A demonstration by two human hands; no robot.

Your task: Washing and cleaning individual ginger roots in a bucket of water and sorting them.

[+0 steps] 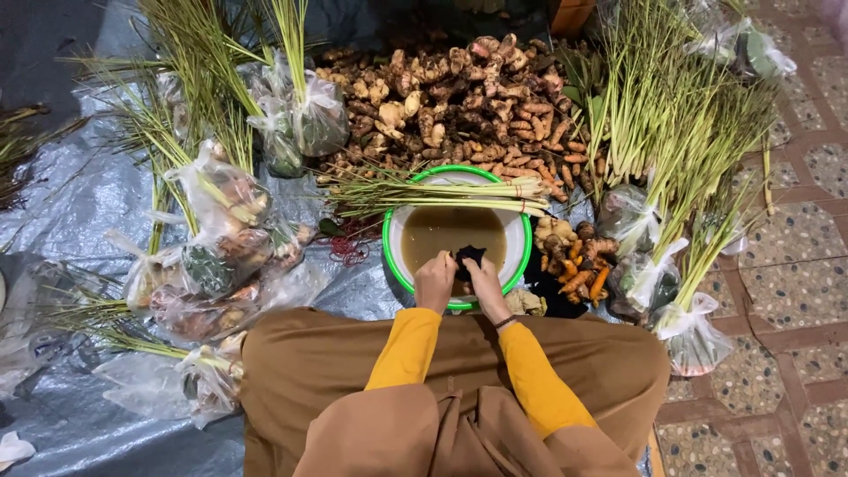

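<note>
A white bowl [395, 252] with a bright green rim holds murky brown water; a black cloth [468, 258] sits at its six o'clock. Sleeves [402, 349] are mustard yellow, the tarp [79, 212] grey, the floor tiles [795, 283] pebble-speckled with reddish borders.

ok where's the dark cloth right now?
Head view, centre: the dark cloth is pinched between the left hand and right hand, over the murky water at the near rim of the green-rimmed basin.

Soft even overhead light, sharp centre, dimmer left corners.
</note>
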